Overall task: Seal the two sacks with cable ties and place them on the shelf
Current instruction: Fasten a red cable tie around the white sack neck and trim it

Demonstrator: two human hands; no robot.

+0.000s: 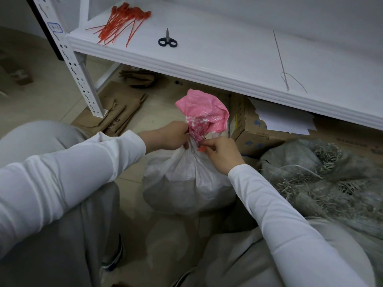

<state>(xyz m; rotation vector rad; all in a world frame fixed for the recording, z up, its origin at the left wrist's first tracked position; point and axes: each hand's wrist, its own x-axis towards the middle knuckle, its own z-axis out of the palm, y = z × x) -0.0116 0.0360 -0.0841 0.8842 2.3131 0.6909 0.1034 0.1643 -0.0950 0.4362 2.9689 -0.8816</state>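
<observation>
Gripping the bunched neck of the white sack (186, 179) with the left hand (172, 137), pinching a red cable tie (201, 149) there with the right hand (221, 152), on the floor (161, 112) below the shelf (186, 65); likely handling soft, slippery plastic, so favouring a hold at the neck

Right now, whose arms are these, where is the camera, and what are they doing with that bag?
There is no machine here. The camera sits on a person's head and looks down, so you see their own arms in white sleeves. The left hand grips the bunched neck of a white sack, where pink plastic sticks out on top. The right hand pinches a red cable tie at that neck. The sack stands on the floor. To its right lies a grey sack. On the white shelf above lie a bundle of red cable ties and black-handled scissors.
</observation>
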